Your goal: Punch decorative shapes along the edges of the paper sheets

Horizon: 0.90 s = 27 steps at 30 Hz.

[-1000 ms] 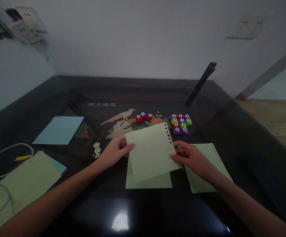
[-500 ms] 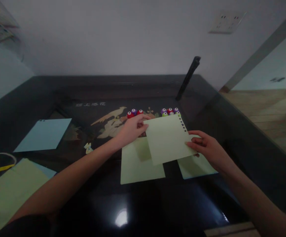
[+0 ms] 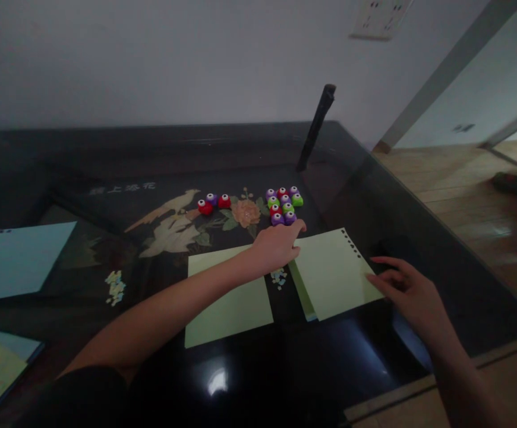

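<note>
In the head view, the left hand reaches across the dark glossy table and rests its fingers on the left edge of a pale green sheet with a row of punched holes along its right edge. The hand lies flat and loose, pressing rather than pinching. That sheet lies on the table right of centre, on top of another sheet whose edge shows along its left and lower side. The right hand is open with fingers spread, its fingertips at the sheet's right edge; whether they touch the paper I cannot tell, and it holds nothing.

A second pale green sheet lies just left of the first, partly under the left forearm. Small paper scraps sit in the gap between the two sheets. Beyond the left hand stands a cluster of small purple, green and red punches, and three more punches sit further left. A light blue sheet lies at the far left.
</note>
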{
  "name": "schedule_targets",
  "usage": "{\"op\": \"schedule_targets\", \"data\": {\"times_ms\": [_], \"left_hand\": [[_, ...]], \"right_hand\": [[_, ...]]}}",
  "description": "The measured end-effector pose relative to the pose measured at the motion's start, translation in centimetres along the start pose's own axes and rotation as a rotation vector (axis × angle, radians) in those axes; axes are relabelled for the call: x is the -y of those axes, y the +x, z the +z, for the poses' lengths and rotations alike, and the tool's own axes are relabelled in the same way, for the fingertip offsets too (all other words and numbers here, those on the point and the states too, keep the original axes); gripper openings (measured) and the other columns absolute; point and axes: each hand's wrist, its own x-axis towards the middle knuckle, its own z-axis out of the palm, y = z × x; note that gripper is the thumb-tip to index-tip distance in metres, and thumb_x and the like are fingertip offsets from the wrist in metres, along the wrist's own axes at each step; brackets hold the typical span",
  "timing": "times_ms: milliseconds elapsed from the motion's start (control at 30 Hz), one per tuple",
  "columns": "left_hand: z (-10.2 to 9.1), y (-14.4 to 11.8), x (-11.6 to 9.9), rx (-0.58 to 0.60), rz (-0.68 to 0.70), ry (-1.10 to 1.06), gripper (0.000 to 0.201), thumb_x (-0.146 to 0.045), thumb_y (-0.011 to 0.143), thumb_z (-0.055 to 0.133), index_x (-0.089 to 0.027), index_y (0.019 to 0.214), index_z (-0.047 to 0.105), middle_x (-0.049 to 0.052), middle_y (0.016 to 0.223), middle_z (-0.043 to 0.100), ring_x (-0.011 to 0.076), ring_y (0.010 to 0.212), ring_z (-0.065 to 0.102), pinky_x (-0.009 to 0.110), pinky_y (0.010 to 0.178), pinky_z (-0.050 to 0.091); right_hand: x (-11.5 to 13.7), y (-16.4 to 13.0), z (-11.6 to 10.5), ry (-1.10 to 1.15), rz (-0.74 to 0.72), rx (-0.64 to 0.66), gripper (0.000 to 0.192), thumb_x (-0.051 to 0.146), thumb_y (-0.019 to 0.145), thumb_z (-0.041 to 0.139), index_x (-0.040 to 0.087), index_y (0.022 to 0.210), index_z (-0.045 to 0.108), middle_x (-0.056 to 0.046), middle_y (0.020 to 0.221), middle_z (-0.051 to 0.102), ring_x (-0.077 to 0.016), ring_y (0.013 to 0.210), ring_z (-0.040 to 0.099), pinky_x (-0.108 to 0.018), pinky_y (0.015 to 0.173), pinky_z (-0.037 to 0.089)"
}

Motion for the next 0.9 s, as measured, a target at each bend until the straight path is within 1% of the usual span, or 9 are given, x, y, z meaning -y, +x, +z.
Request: {"op": "schedule_targets", "data": {"times_ms": [100,267,333,433,600,700,767,833,900], "left_hand": [[0.4,-0.2,-0.2,0.015,-0.010,0.101,0.041,-0.021,0.083,0.056,-0.022,0.123,0.049,0.006,0.086,0.071,0.0254,0.078,0.068,0.035,0.067,0.051],[1.2,-0.3,-0.1,0.015,0.018,0.234,0.035,-0.020,0.084,0.054,-0.021,0.118,0.051,0.007,0.086,0.071,0.0266,0.075,0.069,0.035,0.064,0.051],[1.4,-0.3,0.0,-0.005,0.042,0.263,0.031,-0.019,0.083,0.054,-0.020,0.114,0.052,0.007,0.087,0.071,0.0261,0.078,0.069,0.035,0.066,0.051],[1.6,-0.4,0.2,-0.057,0.098,0.277,0.023,-0.019,0.083,0.056,-0.019,0.106,0.055,0.007,0.094,0.070,0.0254,0.087,0.067,0.036,0.073,0.050],[1.7,-0.9,0.6,-0.124,0.164,0.266,0.012,-0.022,0.085,0.055,-0.018,0.096,0.058,0.006,0.095,0.068,0.0236,0.089,0.065,0.036,0.074,0.048],[1.0,-1.4,1.3,-0.169,0.189,0.244,0.012,-0.023,0.088,0.054,-0.019,0.097,0.059,0.004,0.094,0.069,0.0216,0.088,0.065,0.035,0.077,0.046],[0.0,-1.9,2.4,-0.211,0.180,0.225,0.012,-0.022,0.089,0.053,-0.020,0.098,0.060,0.003,0.092,0.069,0.0199,0.087,0.065,0.034,0.080,0.045],[-1.3,-2.6,4.1,-0.266,0.141,0.208,0.013,-0.020,0.088,0.052,-0.020,0.098,0.061,0.002,0.092,0.070,0.0188,0.086,0.064,0.033,0.081,0.044],[-2.7,-3.4,6.3,-0.328,0.079,0.200,0.013,-0.018,0.088,0.051,-0.019,0.096,0.062,0.003,0.093,0.071,0.0186,0.084,0.064,0.032,0.079,0.044]], "right_hand": [[-0.2,-0.4,0.5,-0.071,-0.031,-0.014,0.044,0.046,0.072,0.068,0.019,0.106,0.061,0.000,0.062,0.062,-0.0184,0.057,0.058,-0.031,0.058,0.045],[-0.8,-0.9,1.2,-0.235,-0.060,-0.039,0.040,0.046,0.075,0.063,0.021,0.106,0.063,0.000,0.066,0.061,-0.0180,0.059,0.058,-0.030,0.058,0.044],[-1.1,-1.0,1.3,-0.297,-0.089,-0.060,0.038,0.047,0.076,0.061,0.021,0.104,0.064,0.001,0.065,0.058,-0.0173,0.057,0.056,-0.030,0.058,0.044],[-1.3,-0.9,1.3,-0.391,-0.119,-0.085,0.038,0.050,0.075,0.060,0.020,0.097,0.067,0.001,0.062,0.054,-0.0179,0.055,0.054,-0.030,0.055,0.042],[-1.0,-0.9,1.3,-0.448,-0.159,-0.087,0.041,0.055,0.074,0.056,0.019,0.088,0.070,-0.005,0.069,0.061,-0.0204,0.058,0.056,-0.032,0.055,0.042],[-0.9,-1.2,1.2,-0.431,-0.148,-0.119,0.040,0.056,0.075,0.057,0.020,0.087,0.070,-0.004,0.069,0.063,-0.0212,0.059,0.059,-0.033,0.057,0.044],[-0.9,-1.3,1.0,-0.398,-0.112,-0.163,0.040,0.056,0.074,0.057,0.021,0.087,0.071,-0.004,0.069,0.065,-0.0225,0.061,0.062,-0.033,0.058,0.046],[-0.6,-1.2,0.8,-0.366,-0.084,-0.166,0.039,0.056,0.073,0.058,0.022,0.086,0.071,-0.004,0.071,0.068,-0.0240,0.064,0.065,-0.034,0.059,0.048],[-0.1,-1.0,1.0,-0.346,-0.090,-0.144,0.038,0.056,0.071,0.059,0.022,0.085,0.071,-0.004,0.072,0.070,-0.0250,0.065,0.067,-0.034,0.059,0.049]]}}
